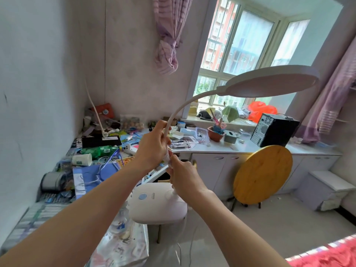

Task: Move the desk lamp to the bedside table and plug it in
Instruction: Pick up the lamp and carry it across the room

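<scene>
On the far desk, a terracotta pot (215, 134) is holding a small colourful plant, and a paper cup (82, 160) is lying on its side at left, contents unseen. The white desk lamp (158, 203) is hanging in mid-air, near and centre. The left hand (154, 146) is gripping its curved neck higher up; the right hand (185, 179) is closing around the neck just above the base.

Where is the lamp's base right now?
In the head view the lamp base sits low at centre, held up in the air by the neck: the right hand grips just above it, the left hand higher, the cluttered desk behind.
</scene>
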`<state>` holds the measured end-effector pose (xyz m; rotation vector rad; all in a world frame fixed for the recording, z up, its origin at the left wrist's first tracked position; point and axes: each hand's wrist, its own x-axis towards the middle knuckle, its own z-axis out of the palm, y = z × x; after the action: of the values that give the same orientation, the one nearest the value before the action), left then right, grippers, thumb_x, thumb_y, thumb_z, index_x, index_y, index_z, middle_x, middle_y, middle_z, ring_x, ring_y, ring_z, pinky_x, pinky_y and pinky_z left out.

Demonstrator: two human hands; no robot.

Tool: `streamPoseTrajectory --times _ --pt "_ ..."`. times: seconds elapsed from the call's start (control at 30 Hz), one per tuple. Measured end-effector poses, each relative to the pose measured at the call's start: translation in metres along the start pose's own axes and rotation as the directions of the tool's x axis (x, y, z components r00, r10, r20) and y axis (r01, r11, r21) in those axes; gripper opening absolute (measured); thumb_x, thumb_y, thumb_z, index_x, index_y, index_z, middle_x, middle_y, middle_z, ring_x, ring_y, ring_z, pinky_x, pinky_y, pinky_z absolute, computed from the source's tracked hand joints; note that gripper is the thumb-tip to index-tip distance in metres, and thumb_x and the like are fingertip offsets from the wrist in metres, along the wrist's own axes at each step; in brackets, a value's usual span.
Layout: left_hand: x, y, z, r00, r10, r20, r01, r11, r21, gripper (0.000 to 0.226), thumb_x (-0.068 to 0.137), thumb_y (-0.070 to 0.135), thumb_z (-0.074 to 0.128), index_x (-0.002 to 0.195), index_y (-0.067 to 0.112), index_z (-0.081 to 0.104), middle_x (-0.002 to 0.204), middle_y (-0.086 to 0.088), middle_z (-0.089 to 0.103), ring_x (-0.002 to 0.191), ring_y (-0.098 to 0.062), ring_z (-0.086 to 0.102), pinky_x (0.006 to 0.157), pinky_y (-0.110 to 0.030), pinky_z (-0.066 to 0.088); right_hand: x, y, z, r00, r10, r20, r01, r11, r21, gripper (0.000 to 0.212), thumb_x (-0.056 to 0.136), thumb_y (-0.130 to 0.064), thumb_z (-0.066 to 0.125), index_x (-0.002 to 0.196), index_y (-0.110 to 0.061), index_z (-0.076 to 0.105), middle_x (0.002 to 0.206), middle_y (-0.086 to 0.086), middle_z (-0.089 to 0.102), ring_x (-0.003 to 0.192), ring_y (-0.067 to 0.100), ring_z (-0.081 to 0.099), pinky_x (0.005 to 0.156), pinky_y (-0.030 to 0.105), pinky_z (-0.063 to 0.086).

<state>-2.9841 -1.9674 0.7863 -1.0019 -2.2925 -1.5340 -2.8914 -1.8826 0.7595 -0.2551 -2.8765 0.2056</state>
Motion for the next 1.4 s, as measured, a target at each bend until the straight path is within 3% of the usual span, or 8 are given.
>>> streamPoseTrajectory --times 0.07,0.17,0.43,0.63,0.97,1.1,1.3,1.4 --pt "0.014 -0.006 0.010 1.000 0.007 0.006 -0.007 1.000 0.009 0.021 0.096 0.008 0.053 0.115 0.016 0.048 0.087 -0.009 0.071 0.066 -0.026 0.071 0.063 -0.041 0.060 0.012 0.011 0.002 0.999 0.018 -0.031 -0.016 0.997 0.079 0.038 0.096 -0.006 0.043 0.134 -0.008 0.039 0.096 0.018 0.067 0.077 0.033 0.066 0.072 0.044 0.056" --pt "0.037 -0.019 0.028 1.000 0.011 0.018 -0.011 1.000 0.009 0.022 0.095 0.007 0.053 0.114 0.018 0.049 0.086 -0.007 0.071 0.067 -0.024 0.070 0.066 -0.042 0.060 0.035 0.027 0.011 1.000 0.001 0.020 0.000 1.000 -0.027 0.041 0.093 0.002 0.049 0.133 -0.004 0.040 0.102 0.015 0.063 0.075 0.031 0.066 0.071 0.045 0.057" --pt "0.121 -0.049 0.078 0.998 0.016 0.060 -0.012 0.998 -0.069 0.021 0.096 0.005 0.051 0.113 0.018 0.050 0.083 -0.008 0.067 0.067 -0.030 0.070 0.065 -0.048 0.060 0.113 0.083 0.021 0.990 0.136 -0.048 -0.131 0.987 0.095 0.033 0.098 -0.011 0.041 0.131 -0.012 0.040 0.089 0.017 0.066 0.076 0.034 0.065 0.067 0.042 0.054" --pt "0.181 -0.059 0.099 0.996 0.048 0.079 -0.045 0.998 -0.046 0.021 0.095 0.005 0.052 0.114 0.013 0.050 0.085 -0.011 0.069 0.069 -0.030 0.070 0.067 -0.047 0.061 0.169 0.114 0.023 0.977 0.215 -0.006 -0.212 0.968 0.137 0.034 0.096 -0.002 0.040 0.126 -0.017 0.040 0.092 0.018 0.064 0.083 0.037 0.062 0.068 0.047 0.057" --pt "0.257 -0.083 0.140 0.994 0.051 0.096 -0.048 0.998 -0.033 0.022 0.095 0.002 0.050 0.111 0.017 0.047 0.082 -0.007 0.068 0.060 -0.026 0.070 0.064 -0.046 0.061 0.247 0.167 0.029 0.991 0.135 0.012 -0.135 0.990 0.028 0.041 0.092 0.000 0.046 0.131 -0.010 0.037 0.094 0.013 0.065 0.083 0.032 0.064 0.074 0.046 0.056" --pt "0.286 -0.097 0.167 0.998 0.013 0.069 -0.008 0.997 -0.071 0.021 0.095 0.001 0.048 0.109 0.017 0.047 0.080 -0.006 0.067 0.058 -0.028 0.071 0.064 -0.046 0.061 0.270 0.197 0.030 0.995 0.086 -0.051 -0.077 0.986 0.146 0.034 0.096 -0.010 0.040 0.130 -0.009 0.040 0.090 0.019 0.066 0.077 0.037 0.065 0.072 0.047 0.056" --pt "0.332 -0.115 0.214 1.000 -0.015 -0.016 0.014 0.999 -0.042 0.017 0.097 0.008 0.050 0.107 0.021 0.047 0.076 0.000 0.066 0.055 -0.015 0.070 0.056 -0.026 0.060 0.325 0.254 0.039 1.000 0.025 0.019 -0.027 0.995 0.099 0.054 0.092 0.003 0.044 0.142 -0.012 0.031 0.098 0.016 0.065 0.083 0.034 0.064 0.071 0.042 0.055" --pt "0.353 -0.119 0.234 0.999 -0.042 -0.023 0.040 0.998 -0.053 0.017 0.097 0.009 0.051 0.109 0.019 0.047 0.080 -0.002 0.066 0.061 -0.019 0.070 0.059 -0.028 0.060 0.346 0.279 0.045 0.999 -0.025 0.021 0.024 0.998 0.053 0.056 0.092 0.000 0.047 0.143 -0.012 0.028 0.105 0.014 0.065 0.085 0.033 0.064 0.070 0.040 0.053"
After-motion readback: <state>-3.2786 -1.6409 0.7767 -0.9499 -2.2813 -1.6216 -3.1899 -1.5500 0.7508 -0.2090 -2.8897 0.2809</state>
